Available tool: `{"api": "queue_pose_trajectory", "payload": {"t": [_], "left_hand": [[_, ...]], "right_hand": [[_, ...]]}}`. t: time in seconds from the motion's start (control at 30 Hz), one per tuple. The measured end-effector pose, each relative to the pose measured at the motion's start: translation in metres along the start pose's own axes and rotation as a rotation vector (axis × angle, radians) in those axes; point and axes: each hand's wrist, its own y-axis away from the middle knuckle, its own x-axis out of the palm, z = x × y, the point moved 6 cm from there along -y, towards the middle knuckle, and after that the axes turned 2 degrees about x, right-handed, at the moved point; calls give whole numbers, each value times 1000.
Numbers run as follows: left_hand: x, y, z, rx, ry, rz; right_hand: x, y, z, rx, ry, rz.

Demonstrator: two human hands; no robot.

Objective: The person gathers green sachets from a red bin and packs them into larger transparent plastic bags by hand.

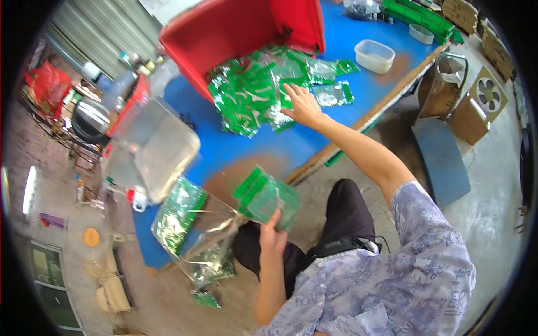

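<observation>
Green packets (268, 193) sit grasped in fingers of left hand (273, 242) by near edge of surface (217, 147), apparently freeing right hand (304, 106), whose fingers spread, released, over packet heap (255, 92) at mouth of tipped red bin (235, 36).

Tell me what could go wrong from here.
The green-and-clear plastic packets pinched in the left hand might slip. The clear plastic bag of green packets seems to overhang the blue tabletop and could slide off. Green-and-silver packets spilling from the tipped red plastic bin may scatter if the right hand disturbs them.
</observation>
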Motion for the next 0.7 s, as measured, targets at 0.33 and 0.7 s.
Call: {"api": "queue_pose_trajectory", "payload": {"t": [0.33,0.7], "left_hand": [[10,5,9,-99,266,151],[9,20,-19,215,5,-32]], "right_hand": [[-35,57,20,433,-602,137],[13,7,80,-242,-371,421]]}}
